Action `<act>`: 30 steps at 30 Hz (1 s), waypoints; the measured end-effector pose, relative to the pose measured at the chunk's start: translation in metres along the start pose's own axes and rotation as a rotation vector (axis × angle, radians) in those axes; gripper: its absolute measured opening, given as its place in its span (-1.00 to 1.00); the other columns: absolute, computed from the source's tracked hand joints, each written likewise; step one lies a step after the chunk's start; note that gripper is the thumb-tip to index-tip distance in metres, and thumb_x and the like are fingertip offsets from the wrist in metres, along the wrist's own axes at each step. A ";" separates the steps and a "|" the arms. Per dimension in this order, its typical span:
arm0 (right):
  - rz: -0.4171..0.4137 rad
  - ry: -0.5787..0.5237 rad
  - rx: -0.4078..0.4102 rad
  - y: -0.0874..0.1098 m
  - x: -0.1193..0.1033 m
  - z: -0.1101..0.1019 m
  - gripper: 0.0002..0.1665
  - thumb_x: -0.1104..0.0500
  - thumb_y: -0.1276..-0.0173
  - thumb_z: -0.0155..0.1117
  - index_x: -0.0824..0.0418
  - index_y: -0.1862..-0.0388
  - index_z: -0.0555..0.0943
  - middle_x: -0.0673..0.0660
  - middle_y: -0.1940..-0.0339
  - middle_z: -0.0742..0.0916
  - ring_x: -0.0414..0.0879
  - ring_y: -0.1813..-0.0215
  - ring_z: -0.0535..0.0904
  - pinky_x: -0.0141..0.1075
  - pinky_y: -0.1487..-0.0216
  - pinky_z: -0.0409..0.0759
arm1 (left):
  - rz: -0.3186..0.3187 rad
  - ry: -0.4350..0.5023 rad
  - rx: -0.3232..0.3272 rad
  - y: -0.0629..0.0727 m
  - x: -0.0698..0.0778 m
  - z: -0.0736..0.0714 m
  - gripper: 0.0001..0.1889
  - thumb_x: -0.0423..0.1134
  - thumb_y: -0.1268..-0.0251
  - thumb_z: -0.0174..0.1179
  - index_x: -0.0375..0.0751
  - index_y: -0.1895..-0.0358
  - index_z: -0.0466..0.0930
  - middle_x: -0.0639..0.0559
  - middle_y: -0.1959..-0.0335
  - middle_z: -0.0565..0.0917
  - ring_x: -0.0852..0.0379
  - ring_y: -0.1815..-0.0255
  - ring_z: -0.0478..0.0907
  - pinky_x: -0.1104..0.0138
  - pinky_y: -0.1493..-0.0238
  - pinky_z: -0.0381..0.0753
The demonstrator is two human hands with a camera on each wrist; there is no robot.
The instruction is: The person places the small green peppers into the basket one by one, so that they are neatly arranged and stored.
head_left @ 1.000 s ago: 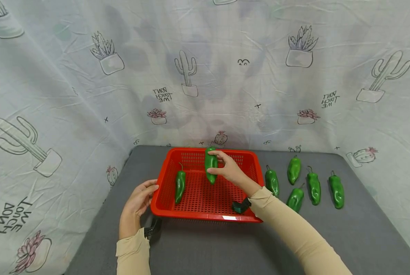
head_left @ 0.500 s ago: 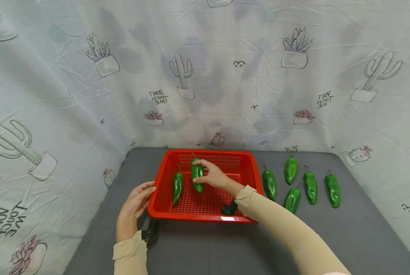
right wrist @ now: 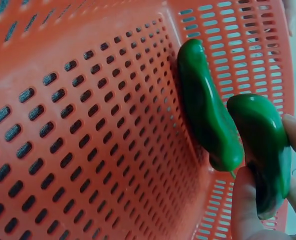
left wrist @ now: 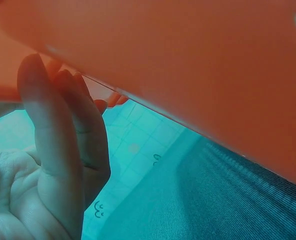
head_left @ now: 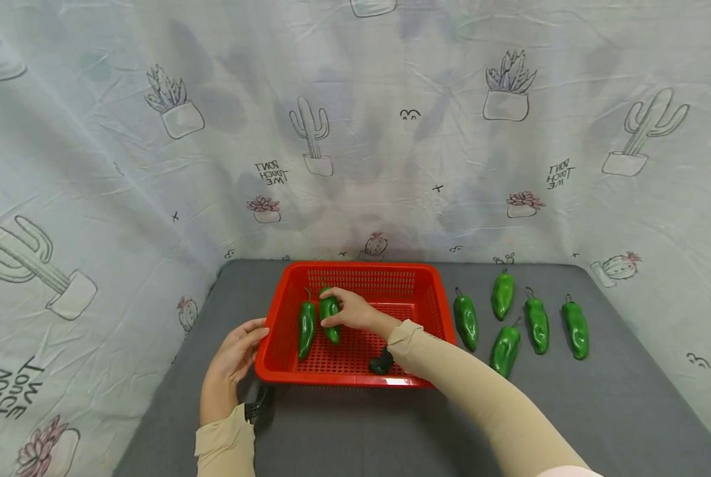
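Observation:
In the head view my right hand (head_left: 354, 313) pinches a green pepper (head_left: 331, 311) between thumb and fingers, low inside the red plastic basket (head_left: 331, 378). Another green pepper (head_left: 307, 331) lies on the basket's floor close by the left wall. The right wrist view has the held pepper (right wrist: 263, 132) overlapping the lying pepper (right wrist: 203, 100), its stem end turned away. My left hand (head_left: 236, 351) holds the basket's left rim from outside. Seen from the left wrist, its fingers (left wrist: 58, 150) reach up to the basket's edge, some tips hidden behind the plastic.
Several more green peppers (head_left: 537, 324) lie spread on the grey tabletop (head_left: 355, 430) right of the basket. A pale curtain (head_left: 367, 165) with cactus drawings stands behind and along both sides. My right forearm crosses the basket's front right corner.
My right hand has carried the pepper left and down in the basket, beside the lying one. The left hand stays at the rim; the head view has shifted slightly.

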State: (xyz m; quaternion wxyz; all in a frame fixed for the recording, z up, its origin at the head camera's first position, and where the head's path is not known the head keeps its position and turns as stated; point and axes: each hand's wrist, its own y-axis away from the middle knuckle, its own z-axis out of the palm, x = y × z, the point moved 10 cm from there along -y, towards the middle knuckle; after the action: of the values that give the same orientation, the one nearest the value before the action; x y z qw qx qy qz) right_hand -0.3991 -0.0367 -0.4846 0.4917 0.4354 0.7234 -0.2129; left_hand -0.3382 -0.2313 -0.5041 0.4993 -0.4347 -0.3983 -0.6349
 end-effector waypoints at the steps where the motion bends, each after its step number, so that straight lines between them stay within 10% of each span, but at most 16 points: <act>1: 0.003 0.005 0.000 -0.001 0.000 0.001 -0.31 0.20 -0.17 0.41 0.13 -0.28 0.38 0.14 0.03 0.65 -0.04 0.06 0.59 -0.23 0.18 0.60 | 0.003 0.006 0.000 0.000 0.000 0.000 -0.80 -0.48 -0.39 -0.06 -0.15 0.10 0.50 0.10 0.30 0.71 0.22 0.30 0.67 0.38 0.30 0.67; 30: 0.043 0.311 -0.007 -0.010 0.013 0.022 -0.29 0.15 -0.07 0.49 0.11 -0.19 0.39 0.23 -0.14 0.52 0.10 -0.18 0.43 -0.09 -0.15 0.45 | 0.013 0.031 -0.031 0.001 0.003 0.003 -0.80 -0.50 -0.40 -0.10 -0.21 0.08 0.48 0.06 0.29 0.71 0.20 0.30 0.67 0.37 0.31 0.67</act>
State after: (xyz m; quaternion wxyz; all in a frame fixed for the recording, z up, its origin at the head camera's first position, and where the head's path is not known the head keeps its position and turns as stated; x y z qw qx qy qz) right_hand -0.3979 -0.0532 -0.5068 0.3797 0.4767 0.7822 -0.1296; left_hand -0.3374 -0.2289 -0.5003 0.5026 -0.4352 -0.3778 -0.6444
